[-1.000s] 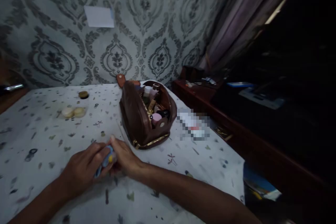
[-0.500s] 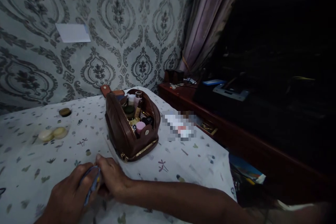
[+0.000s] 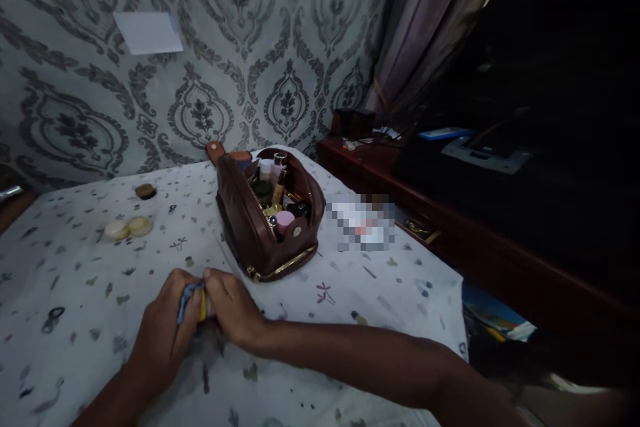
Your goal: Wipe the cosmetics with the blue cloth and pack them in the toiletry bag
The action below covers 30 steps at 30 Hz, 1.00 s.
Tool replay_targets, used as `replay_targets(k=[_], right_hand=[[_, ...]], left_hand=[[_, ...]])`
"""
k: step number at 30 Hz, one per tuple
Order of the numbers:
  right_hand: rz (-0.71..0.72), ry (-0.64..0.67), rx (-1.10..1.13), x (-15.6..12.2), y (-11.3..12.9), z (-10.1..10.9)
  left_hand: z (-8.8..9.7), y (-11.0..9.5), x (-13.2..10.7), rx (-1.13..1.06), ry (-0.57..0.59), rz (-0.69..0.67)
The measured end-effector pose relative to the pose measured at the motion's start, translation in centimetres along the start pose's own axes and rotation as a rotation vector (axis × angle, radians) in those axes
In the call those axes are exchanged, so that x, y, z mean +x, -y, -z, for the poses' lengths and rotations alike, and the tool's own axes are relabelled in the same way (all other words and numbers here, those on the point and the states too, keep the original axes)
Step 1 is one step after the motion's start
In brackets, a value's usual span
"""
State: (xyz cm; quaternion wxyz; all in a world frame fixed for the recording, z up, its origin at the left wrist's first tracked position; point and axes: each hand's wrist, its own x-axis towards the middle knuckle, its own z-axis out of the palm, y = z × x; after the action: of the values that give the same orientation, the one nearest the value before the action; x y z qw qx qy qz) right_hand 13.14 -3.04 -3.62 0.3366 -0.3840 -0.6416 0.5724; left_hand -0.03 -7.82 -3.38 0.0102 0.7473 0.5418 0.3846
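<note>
My left hand (image 3: 165, 330) and my right hand (image 3: 233, 307) meet over the patterned white tablecloth (image 3: 75, 320), both closed on a small blue and yellow object (image 3: 193, 300) pinched between them. Its exact kind is hidden by my fingers. Just beyond my hands stands an open brown leather cosmetic bag (image 3: 267, 217) packed with several bottles, jars and tubes.
Two pale round lids (image 3: 127, 227) and a dark round lid (image 3: 145, 191) lie at the far left of the table. A blurred-out item (image 3: 363, 223) rests right of the bag. A dark wooden shelf (image 3: 450, 240) with small things runs along the right. Patterned wallpaper stands behind.
The view has shifted slightly; my hands stay together on the small blue and yellow object, now a little higher in view. The bag has not moved on the table.
</note>
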Motion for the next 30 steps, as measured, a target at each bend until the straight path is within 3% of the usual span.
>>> replay_targets(k=[6,10,20,25,30], right_hand=[[-0.018,0.02,0.088,0.8,-1.4,-0.5],[-0.122,0.077,0.264,1.2,-1.8,-0.8],[-0.377,0.058,0.569,1.4,-0.5,-0.6],[-0.387,0.101,0.526,1.3,-0.4,-0.6],[-0.329,0.145,0.457,1.2,-0.7,-0.6]], left_hand=[[0.3,0.0,0.2,-0.023,0.027,0.053],[0.5,0.6,0.0,-0.046,0.045,-0.009],[0.8,2.6,-0.7,0.082,0.104,-0.16],[0.5,3.0,-1.0,0.166,0.157,-0.084],[0.9,3.0,-0.9,0.057,0.221,0.024]])
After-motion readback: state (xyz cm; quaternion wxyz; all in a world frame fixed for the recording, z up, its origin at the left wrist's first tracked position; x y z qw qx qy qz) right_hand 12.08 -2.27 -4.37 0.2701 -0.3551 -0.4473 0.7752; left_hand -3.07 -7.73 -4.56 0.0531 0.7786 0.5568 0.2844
